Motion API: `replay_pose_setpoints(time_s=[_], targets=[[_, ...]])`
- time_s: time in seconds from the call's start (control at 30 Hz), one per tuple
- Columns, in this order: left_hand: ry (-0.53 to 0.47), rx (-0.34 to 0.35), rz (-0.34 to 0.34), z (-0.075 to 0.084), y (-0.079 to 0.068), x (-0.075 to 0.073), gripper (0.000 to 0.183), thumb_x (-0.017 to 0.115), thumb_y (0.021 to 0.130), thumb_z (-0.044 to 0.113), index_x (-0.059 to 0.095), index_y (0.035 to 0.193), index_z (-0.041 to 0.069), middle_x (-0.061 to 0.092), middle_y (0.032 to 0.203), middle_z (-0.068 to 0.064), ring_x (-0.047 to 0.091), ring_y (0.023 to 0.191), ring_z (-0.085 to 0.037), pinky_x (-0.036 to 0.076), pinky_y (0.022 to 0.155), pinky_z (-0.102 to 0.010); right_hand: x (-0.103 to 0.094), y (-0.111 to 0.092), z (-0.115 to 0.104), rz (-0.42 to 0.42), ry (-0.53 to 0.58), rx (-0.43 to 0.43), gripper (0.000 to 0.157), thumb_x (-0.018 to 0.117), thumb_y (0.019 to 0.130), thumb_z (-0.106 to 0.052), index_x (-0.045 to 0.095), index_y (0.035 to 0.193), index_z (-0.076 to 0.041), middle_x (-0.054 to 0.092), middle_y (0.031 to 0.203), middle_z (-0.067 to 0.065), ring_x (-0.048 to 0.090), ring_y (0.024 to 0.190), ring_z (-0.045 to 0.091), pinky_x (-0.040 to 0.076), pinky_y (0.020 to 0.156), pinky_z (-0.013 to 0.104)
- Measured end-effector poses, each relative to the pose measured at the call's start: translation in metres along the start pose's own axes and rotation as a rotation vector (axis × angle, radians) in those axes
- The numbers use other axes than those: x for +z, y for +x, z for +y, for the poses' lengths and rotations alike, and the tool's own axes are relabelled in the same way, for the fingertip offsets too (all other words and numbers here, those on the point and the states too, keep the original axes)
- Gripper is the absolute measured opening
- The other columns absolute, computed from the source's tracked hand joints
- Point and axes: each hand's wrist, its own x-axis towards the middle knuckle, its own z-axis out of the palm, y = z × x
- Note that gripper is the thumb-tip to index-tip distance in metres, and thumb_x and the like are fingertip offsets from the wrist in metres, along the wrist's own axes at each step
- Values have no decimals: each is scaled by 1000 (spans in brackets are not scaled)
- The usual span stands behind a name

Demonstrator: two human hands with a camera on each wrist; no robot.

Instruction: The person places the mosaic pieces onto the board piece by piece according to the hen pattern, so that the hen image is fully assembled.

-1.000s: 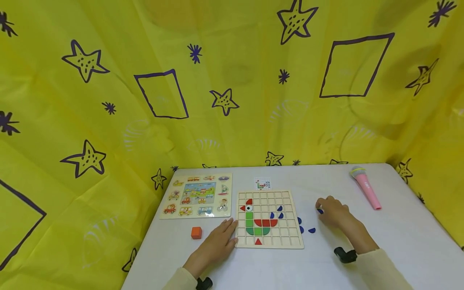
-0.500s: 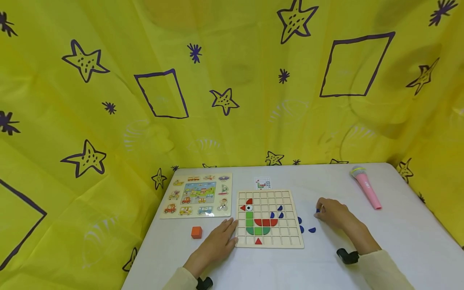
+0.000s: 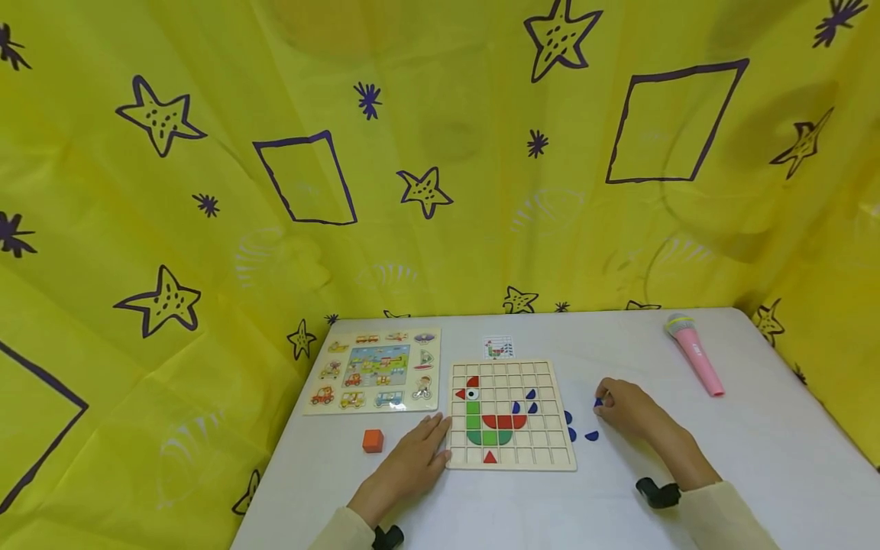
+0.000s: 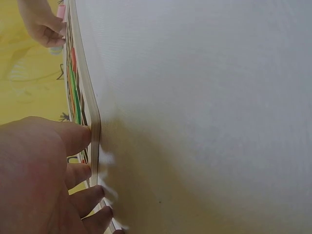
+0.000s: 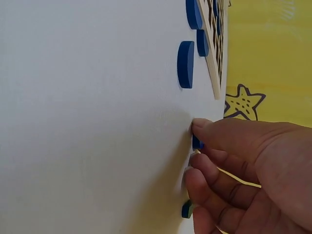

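Note:
A wooden grid board lies mid-table, with red, green, white and blue pieces forming a bird in its cells. My left hand rests at the board's left edge, fingers extended; in the left wrist view its fingertips touch the wooden rim. To the right of the board, my right hand pinches a small blue half-round piece between thumb and fingers, low over the tabletop. Another small blue piece shows beside the lower fingers. Several loose blue half-round pieces lie between this hand and the board.
A small picture card lies behind the board. At the left is a vehicle picture puzzle, with an orange cube in front of it. A pink toy microphone lies at the back right, before a yellow curtain.
My right hand has shifted slightly left and turned the blue half-round piece in its fingertips. The left hand and the board have stayed in place.

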Motion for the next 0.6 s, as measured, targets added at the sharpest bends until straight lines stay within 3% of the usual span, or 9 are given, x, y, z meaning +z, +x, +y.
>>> replay_pose_setpoints(time_s=[0.6], targets=[[6, 14, 5, -1, 0, 1, 62, 54, 110, 37, 37, 166, 16, 36, 171, -7, 33, 158, -32, 34, 127, -52, 10, -2, -4, 1, 81, -3, 22, 77, 93, -9, 65, 106, 3, 62, 89, 7, 57, 84, 23, 53, 77, 41]])
